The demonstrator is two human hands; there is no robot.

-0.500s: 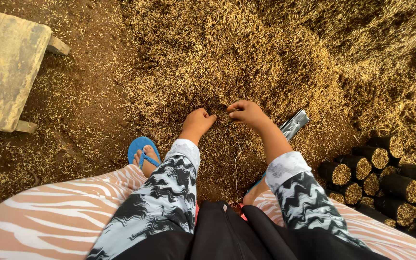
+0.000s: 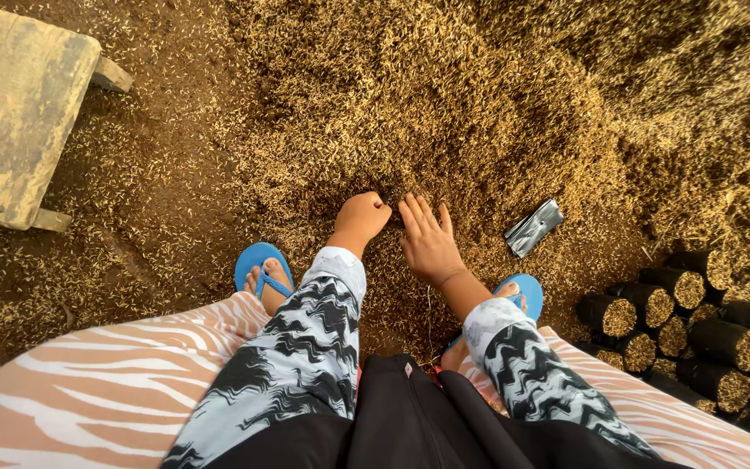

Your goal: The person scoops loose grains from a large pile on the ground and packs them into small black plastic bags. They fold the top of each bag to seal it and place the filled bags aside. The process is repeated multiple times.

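Husk heap (image 2: 444,104): loose, dry and light by the look; likely spills from a pinch, better scooped from below.
Place: spread over the ground ahead of the feet.
Left hand (image 2: 363,215): clenched into a fist, knuckles pressed into the husks.
Right hand (image 2: 428,236): fingers released, spread flat, palm resting on husks.
Nearby: filled black bags (image 2: 696,326) at right.

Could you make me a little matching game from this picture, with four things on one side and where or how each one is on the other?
Things:
1. left hand
2. right hand
3. wooden stool
4. black filled bags

States or places:
a. stacked on their sides at the lower right
b. closed into a fist in the husk pile
c. standing at the upper left
d. spread flat, palm down on the husks

Pairs: 1-b, 2-d, 3-c, 4-a
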